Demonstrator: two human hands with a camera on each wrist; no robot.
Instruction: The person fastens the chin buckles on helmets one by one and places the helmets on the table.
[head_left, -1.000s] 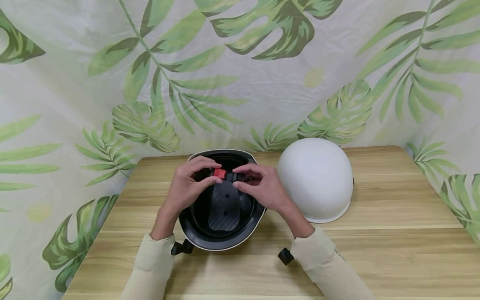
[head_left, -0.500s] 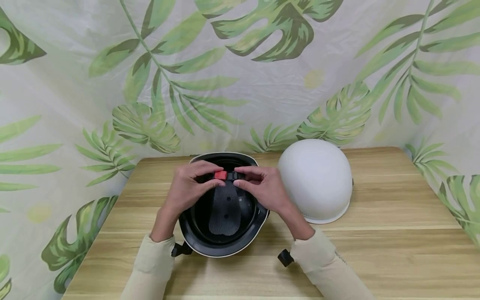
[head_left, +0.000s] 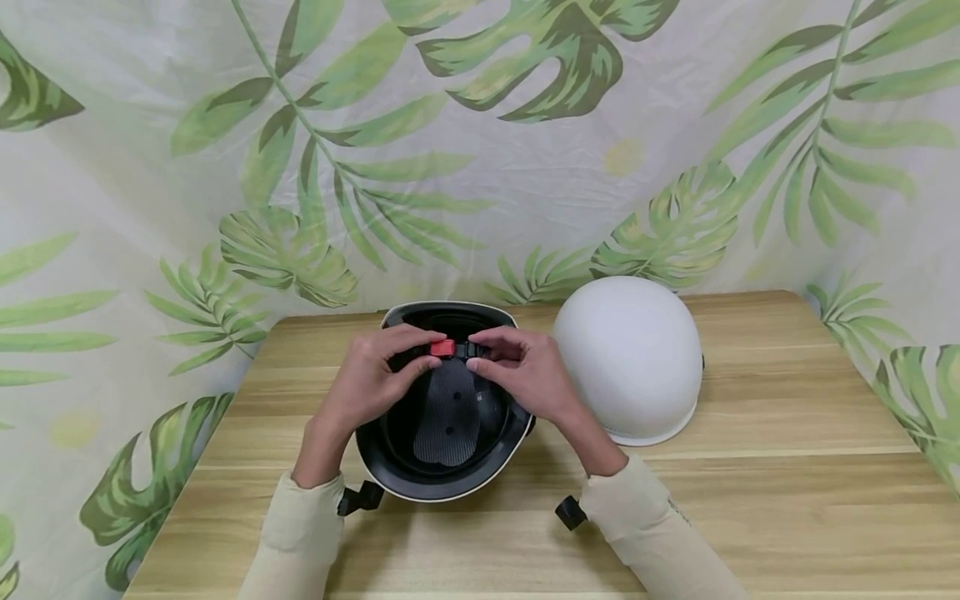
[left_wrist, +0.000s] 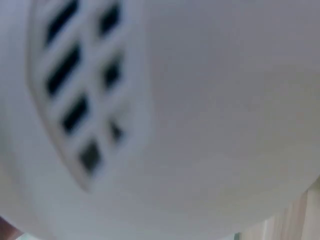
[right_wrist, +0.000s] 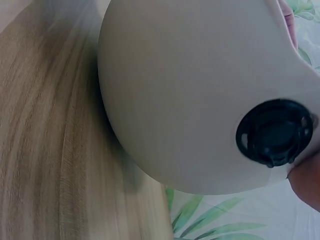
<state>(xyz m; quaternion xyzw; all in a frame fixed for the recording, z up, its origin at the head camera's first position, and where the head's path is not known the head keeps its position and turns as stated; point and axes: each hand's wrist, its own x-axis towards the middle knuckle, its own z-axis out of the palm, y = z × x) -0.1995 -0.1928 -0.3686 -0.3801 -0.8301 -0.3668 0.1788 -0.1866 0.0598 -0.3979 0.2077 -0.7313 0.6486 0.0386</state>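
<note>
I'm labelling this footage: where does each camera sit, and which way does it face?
Head: worn on the head, facing forward and down at a black-lined white helmet and red-and-black plastic buckle; left hand, right hand and cream sleeves show.
Left wrist: worn there, facing a vented white shell; a corner sliver may be skin.
Right wrist: worn there, facing a smooth white shell with a round black knob; skin shows at the right edge.
Head and right wrist share the pale wooden table and leaf-printed cloth.
</note>
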